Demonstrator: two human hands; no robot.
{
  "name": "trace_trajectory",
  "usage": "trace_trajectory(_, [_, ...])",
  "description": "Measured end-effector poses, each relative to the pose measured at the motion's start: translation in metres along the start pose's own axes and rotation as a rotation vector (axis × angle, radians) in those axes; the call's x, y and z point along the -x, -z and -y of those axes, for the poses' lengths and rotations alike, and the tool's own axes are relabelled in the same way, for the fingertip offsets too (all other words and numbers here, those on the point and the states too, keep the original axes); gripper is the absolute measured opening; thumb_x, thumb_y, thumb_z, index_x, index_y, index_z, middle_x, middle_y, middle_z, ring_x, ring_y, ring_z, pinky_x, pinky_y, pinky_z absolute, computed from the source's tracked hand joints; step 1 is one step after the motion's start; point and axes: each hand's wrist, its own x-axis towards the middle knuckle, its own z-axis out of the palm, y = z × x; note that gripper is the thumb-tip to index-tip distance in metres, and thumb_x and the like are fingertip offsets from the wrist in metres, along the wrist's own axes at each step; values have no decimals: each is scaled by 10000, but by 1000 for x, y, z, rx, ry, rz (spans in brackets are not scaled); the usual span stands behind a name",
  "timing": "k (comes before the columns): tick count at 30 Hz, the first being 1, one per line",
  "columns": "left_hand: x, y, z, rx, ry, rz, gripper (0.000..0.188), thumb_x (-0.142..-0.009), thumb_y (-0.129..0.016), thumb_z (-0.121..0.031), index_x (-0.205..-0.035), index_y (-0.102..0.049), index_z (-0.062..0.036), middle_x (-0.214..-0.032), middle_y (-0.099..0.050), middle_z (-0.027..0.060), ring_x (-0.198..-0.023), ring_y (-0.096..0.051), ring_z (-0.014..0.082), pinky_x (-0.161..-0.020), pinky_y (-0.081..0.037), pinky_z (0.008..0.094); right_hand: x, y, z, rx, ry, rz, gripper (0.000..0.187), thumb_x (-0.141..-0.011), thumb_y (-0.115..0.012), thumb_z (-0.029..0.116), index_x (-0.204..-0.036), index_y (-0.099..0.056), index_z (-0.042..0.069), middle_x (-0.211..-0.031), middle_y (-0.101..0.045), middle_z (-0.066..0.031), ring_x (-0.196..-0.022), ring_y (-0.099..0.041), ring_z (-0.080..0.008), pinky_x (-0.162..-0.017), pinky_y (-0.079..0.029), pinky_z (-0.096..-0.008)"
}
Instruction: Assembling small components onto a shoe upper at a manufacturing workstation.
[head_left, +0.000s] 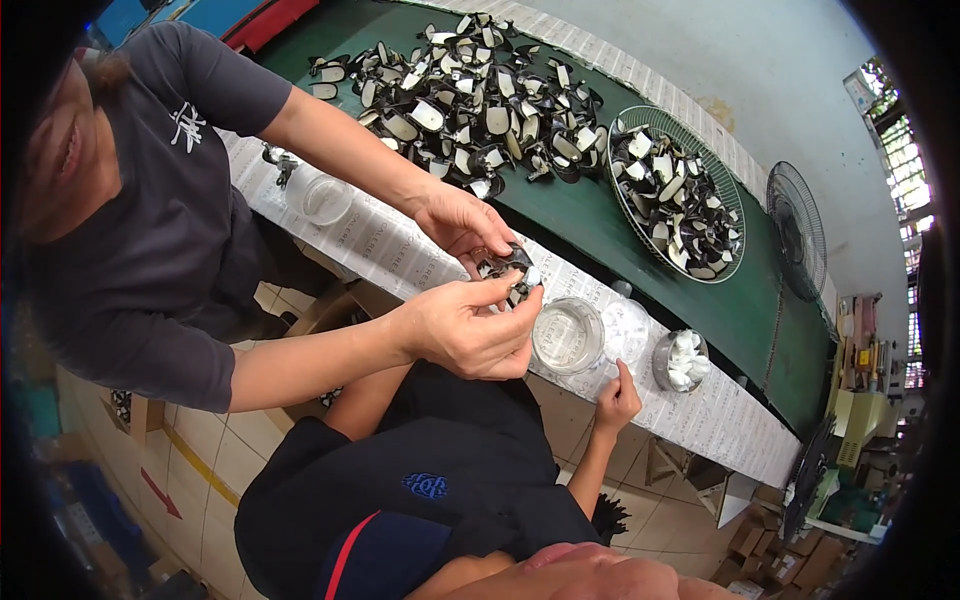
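Note:
My right hand (618, 402) is raised at the front edge of the paper-covered ledge, index finger stretched out and the others loosely curled, with nothing visible in it. Its fingertip is near a clear round dish (626, 330). Left of that stands a clear round bowl (567, 338). My left forearm (368, 402) runs up behind a co-worker's arm, which hides my left hand. The co-worker's two hands (468, 325) hold a small black piece with pale parts (512, 262) above the ledge; something whitish shows at their fingertips.
A large heap of black pieces with white rounded pads (470, 105) covers the green table (560, 212). More fill a round wire basket (738, 180). A jar of white cotton-like wads (682, 362), another clear bowl (326, 203) and a fan (797, 230) stand nearby. The co-worker (150, 230) is at left.

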Motion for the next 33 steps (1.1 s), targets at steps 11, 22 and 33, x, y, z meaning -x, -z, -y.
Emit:
trace_trajectory(11, [-6,12,-5,513,311,-101,360,-734,-774,20,-910,-460,-5,-916,-666,90,-914,-658,155,-754,-577,263,2,-1,-3,10,8,-13,363,-753,-518,-76,-1030,-733,20,-758,-687,-157,-495,-561,-246,-482,-441,-351])
trace_trajectory(22, [7,4,-34,750,448,-6,371,-718,-780,23,-876,-446,-18,-936,-686,110,-912,-670,170,-759,-571,266,-1,-2,1,31,29,-7,366,-748,-516,-77,-1028,-733,12,-728,-672,-154,-476,-533,-234,-477,-430,-345])
trace_trajectory(33, [1,11,-26,697,303,-67,348,-685,-778,84,-902,-522,-6,-960,-619,66,-949,-640,134,-778,-547,222,-5,-6,5,61,12,0,392,-750,-469,-92,-1037,-728,-23,-631,-598,-143,-454,-461,-217,-459,-387,-342])
